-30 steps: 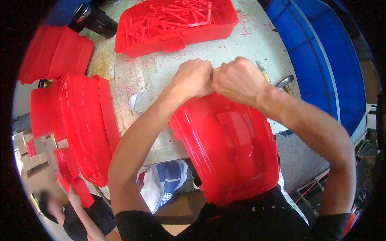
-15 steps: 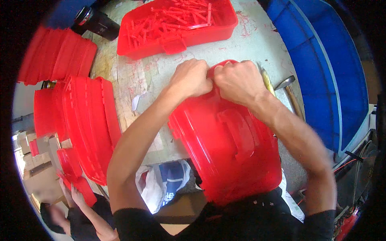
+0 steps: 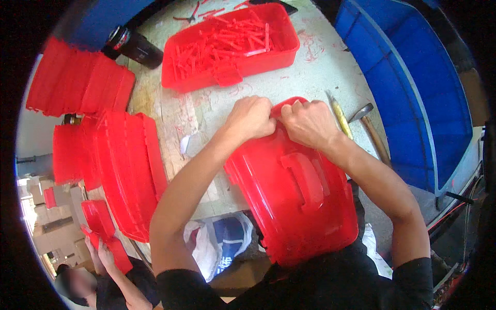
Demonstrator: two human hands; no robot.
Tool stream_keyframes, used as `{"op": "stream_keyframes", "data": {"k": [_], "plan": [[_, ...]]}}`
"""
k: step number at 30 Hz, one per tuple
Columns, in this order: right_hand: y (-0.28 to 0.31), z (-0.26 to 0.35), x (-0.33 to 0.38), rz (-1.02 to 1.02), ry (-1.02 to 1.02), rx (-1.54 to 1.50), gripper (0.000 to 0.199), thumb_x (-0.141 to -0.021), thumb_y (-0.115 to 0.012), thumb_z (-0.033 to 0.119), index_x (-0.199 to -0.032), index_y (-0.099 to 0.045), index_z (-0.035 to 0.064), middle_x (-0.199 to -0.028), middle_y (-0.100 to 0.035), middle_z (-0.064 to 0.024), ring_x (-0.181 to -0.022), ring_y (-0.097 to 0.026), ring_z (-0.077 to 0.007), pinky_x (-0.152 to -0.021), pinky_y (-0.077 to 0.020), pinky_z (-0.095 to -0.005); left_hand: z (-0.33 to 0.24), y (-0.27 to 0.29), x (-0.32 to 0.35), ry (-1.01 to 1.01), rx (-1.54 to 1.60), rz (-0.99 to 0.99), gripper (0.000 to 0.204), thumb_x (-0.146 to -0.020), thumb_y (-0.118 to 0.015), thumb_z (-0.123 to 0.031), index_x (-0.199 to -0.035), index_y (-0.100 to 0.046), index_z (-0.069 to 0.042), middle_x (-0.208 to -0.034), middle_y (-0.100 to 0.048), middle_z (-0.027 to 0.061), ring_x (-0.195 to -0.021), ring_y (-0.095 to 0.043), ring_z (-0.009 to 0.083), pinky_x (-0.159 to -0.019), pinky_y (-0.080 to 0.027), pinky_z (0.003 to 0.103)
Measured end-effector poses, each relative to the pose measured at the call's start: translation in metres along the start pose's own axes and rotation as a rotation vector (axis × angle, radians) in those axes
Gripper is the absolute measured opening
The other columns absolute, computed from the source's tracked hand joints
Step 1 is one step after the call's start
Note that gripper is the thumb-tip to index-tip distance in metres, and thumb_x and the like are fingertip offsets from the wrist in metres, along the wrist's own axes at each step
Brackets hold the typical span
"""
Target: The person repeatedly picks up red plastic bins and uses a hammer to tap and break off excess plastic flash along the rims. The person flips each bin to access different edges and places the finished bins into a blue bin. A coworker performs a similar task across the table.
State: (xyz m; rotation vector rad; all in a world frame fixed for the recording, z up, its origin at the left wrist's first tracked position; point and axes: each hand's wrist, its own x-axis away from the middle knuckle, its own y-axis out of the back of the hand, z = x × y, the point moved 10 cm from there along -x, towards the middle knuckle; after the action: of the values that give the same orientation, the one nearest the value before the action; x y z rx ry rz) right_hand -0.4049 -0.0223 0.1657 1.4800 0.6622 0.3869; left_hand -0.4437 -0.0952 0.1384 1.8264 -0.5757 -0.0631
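Observation:
A glossy red plastic lid with a moulded handle leans from the table edge against my body. Both hands are at its far end. My left hand is closed in a fist on the left of that end, its fingertips hidden. Right beside it, my right hand is closed over the rim, knuckles up. Beyond my hands stands an open red box full of thin red plastic strips.
Stacked red plastic parts stand at the left, with a black bottle behind. A yellow-handled tool and a hammer lie right of my hands. A blue bin borders the right. A co-worker's hands hold a red part at lower left.
The whole view has shifted, so the table things sit lower in the picture. My hands stay closed at the lid's far end, and my right fingers have shifted slightly.

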Motion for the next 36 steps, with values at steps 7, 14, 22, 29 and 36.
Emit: {"op": "stream_keyframes", "data": {"k": [7,14,22,29,36], "plan": [[0.01,-0.004,0.0,-0.025,-0.002,-0.118,0.013,-0.086,-0.06,0.018,-0.088,-0.061,0.0049,-0.073,-0.07,-0.0127,-0.063,-0.071,-0.0259,-0.052,-0.0549,-0.0396,0.02,0.011,0.034,-0.082,0.258,-0.127,0.054,-0.078,-0.074,-0.037,-0.114,-0.066,0.002,-0.116,-0.066,0.0259,-0.11,-0.063,0.039,-0.092,-0.05,0.044],[0.025,-0.03,-0.011,0.002,-0.024,-0.259,0.023,-0.086,-0.066,0.027,-0.086,-0.071,0.0042,-0.075,-0.071,-0.0173,-0.07,-0.071,-0.0331,-0.061,-0.0555,-0.0435,0.067,-0.052,0.335,0.644,0.677,-0.797,0.022,-0.098,-0.059,-0.016,-0.089,-0.07,0.001,-0.072,-0.064,0.0041,-0.067,-0.058,0.0134,-0.062,-0.046,0.03],[0.001,-0.023,0.065,0.223,-0.29,-0.349,0.031,-0.09,-0.06,0.031,-0.08,-0.074,0.0041,-0.079,-0.071,-0.0205,-0.077,-0.071,-0.0366,-0.07,-0.0559,-0.0468,-0.049,-0.145,0.398,0.375,1.585,-1.386,0.075,-0.098,-0.045,-0.052,-0.154,-0.027,-0.006,-0.16,-0.029,0.0117,-0.144,-0.031,0.0351,-0.117,-0.025,0.055],[-0.051,0.067,0.219,0.636,-0.255,-1.168,0.029,-0.1,-0.051,0.029,-0.098,-0.066,0.0045,-0.082,-0.068,-0.0187,-0.08,-0.068,-0.0336,-0.073,-0.0509,-0.0459,-0.017,0.139,0.385,0.315,0.549,-1.127,0.055,-0.092,-0.06,-0.022,-0.141,-0.049,0.001,-0.141,-0.053,0.0184,-0.131,-0.051,0.0315,-0.109,-0.041,0.041],[-0.067,0.062,0.251,0.483,-0.678,-1.838,0.026,-0.105,-0.047,0.025,-0.095,-0.059,0.005,-0.066,-0.048,0.0035,-0.057,-0.043,-0.0051,-0.051,-0.0337,-0.0231,-0.114,0.18,0.265,-0.393,0.508,-0.751,0.078,-0.083,-0.067,-0.054,-0.139,-0.052,-0.002,-0.142,-0.054,0.0183,-0.132,-0.051,0.0331,-0.112,-0.04,0.046]]}}
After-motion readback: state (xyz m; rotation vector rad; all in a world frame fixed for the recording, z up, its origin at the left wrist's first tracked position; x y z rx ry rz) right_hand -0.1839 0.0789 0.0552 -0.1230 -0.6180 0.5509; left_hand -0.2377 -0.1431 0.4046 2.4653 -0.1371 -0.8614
